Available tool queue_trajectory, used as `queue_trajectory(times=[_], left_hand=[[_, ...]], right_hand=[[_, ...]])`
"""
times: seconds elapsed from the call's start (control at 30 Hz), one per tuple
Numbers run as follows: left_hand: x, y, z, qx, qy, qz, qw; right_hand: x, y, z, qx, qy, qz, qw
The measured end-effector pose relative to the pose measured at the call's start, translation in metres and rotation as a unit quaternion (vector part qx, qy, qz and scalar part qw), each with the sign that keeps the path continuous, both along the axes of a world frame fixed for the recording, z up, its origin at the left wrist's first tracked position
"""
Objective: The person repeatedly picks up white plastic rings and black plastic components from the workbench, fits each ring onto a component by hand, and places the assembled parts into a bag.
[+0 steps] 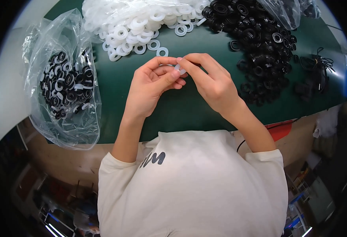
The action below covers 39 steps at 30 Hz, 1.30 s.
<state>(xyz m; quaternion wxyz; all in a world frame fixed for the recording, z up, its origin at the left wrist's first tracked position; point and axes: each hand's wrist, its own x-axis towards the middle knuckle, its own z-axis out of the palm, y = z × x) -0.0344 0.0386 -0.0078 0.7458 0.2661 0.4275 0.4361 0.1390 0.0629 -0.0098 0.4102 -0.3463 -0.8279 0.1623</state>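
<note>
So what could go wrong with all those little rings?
The white ring is small, so it might slip from the fingers. Loose white rings lie just beyond, so a bump could scatter them. The clear plastic bag seems to overhang the green table's near edge, so it might slide off.

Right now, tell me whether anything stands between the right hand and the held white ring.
Nothing visible does: the left hand pinches the white ring, and the right hand is right at it.
</note>
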Motion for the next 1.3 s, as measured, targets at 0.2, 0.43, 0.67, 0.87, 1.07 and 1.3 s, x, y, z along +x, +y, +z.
queue_trajectory(times=[0.2,0.43,0.67,0.87,1.07,1.3], left_hand=[[0.002,-0.002,-0.003,-0.035,0.016,0.010,0.999],[0.021,-0.007,-0.009,0.022,0.054,0.044,0.997],[0.025,-0.005,-0.010,-0.015,0.008,0.077,0.997],[0.022,-0.009,-0.015,-0.019,0.018,0.089,0.996],[0.028,-0.009,-0.012,0.005,0.029,0.097,0.995],[0.041,-0.014,0.002,0.032,0.056,0.114,0.991]], right_hand=[[0.030,0.021,0.006,-0.162,0.059,-0.143,0.975],[0.049,0.058,-0.015,-0.101,-0.037,-0.198,0.974],[0.033,0.049,-0.002,-0.257,0.028,-0.295,0.920],[0.029,0.054,-0.011,-0.191,0.020,-0.226,0.955],[0.043,0.029,0.002,-0.350,0.173,-0.203,0.898],[0.028,-0.015,0.019,-0.536,0.347,-0.094,0.764]])
